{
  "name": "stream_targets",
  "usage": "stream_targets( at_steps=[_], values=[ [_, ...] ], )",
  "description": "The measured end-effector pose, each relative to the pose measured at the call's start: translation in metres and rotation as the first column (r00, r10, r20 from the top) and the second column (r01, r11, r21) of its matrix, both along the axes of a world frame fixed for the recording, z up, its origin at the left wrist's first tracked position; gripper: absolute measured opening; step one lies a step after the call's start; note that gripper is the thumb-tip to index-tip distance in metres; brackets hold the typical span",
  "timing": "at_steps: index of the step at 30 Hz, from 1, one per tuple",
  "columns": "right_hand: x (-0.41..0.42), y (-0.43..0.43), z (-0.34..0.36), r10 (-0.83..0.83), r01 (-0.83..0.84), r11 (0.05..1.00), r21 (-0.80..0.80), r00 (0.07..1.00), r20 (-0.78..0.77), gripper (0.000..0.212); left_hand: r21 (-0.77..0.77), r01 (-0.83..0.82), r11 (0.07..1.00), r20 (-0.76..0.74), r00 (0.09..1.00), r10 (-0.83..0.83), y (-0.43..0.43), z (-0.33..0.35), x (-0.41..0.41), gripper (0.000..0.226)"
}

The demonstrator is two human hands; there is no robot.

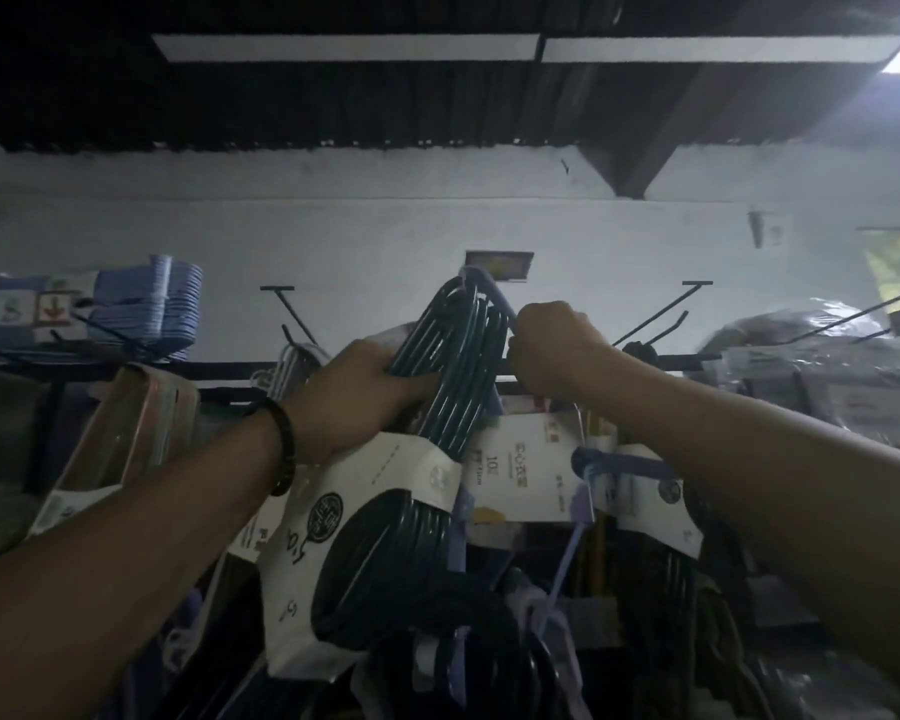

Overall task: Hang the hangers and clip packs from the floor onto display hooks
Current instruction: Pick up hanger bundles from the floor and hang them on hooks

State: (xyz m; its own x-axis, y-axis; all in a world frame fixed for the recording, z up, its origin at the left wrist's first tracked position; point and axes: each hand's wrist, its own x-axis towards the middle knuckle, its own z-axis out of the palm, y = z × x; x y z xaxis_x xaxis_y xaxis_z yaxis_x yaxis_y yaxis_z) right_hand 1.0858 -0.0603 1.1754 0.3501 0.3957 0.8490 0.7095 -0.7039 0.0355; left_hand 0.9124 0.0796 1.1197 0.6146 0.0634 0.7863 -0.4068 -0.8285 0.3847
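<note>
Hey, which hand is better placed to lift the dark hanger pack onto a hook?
Left, probably: the left hand grips the dark hanger pack below its hook ends, while the right hand is busy holding the purple hanger.

Two bare hands showed, a left hand (354,397) and a right hand (552,350), with one black beaded bracelet (281,449). There was one banded bundle of dark green plastic hangers (453,366), one stack of blue plastic hangers (146,304), at least three black wire display hooks (655,315), and lilac plastic hangers (489,293) too tangled to count.
</note>
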Motion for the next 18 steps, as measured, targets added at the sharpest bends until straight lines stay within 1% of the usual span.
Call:
stream_targets(
  at_steps=[1,2,5,7,10,12,14,16,18],
  values=[
    [0.002,0.001,0.0,-0.016,0.016,1.0,0.019,1.0,0.004,0.015,-0.024,0.034,0.999,-0.016,0.999,-0.034,0.005,0.003,0.002,0.012],
    [0.003,0.002,-0.002,-0.04,0.039,0.999,0.032,0.999,0.004,0.015,-0.058,0.054,0.997,-0.03,0.998,-0.056,0.011,0.005,0.006,0.011],
    [0.015,0.012,-0.014,-0.094,0.093,0.994,0.053,0.996,0.008,0.018,-0.113,0.045,0.993,-0.093,0.994,-0.056,0.029,0.007,0.023,0.024],
    [0.022,0.017,-0.022,-0.133,0.133,0.991,0.028,0.991,-0.006,0.022,-0.13,0.035,0.991,-0.124,0.991,-0.051,0.035,0.003,0.034,0.032],
    [0.032,0.025,-0.024,-0.179,0.179,0.983,-0.048,0.984,0.014,0.015,-0.154,0.015,0.988,-0.147,0.988,-0.038,0.038,-0.001,0.044,0.038],
    [0.036,0.031,-0.022,-0.162,0.163,0.985,-0.049,0.986,0.03,0.01,-0.178,-0.012,0.984,-0.158,0.987,-0.016,0.041,0.002,0.048,0.042],
    [0.041,0.043,-0.02,-0.136,0.138,0.989,-0.051,0.99,0.042,0.011,-0.197,-0.048,0.979,-0.173,0.985,0.014,0.045,0.006,0.047,0.048],
    [0.051,0.056,-0.019,-0.095,0.095,0.995,-0.024,0.995,0.015,0.011,-0.202,-0.061,0.977,-0.184,0.983,0.023,0.047,0.009,0.047,0.043],
    [0.067,0.068,-0.022,-0.077,0.075,0.997,-0.031,0.996,-0.035,0.015,-0.197,-0.097,0.976,-0.176,0.982,0.062,0.048,0.006,0.049,0.03]
  ],
)
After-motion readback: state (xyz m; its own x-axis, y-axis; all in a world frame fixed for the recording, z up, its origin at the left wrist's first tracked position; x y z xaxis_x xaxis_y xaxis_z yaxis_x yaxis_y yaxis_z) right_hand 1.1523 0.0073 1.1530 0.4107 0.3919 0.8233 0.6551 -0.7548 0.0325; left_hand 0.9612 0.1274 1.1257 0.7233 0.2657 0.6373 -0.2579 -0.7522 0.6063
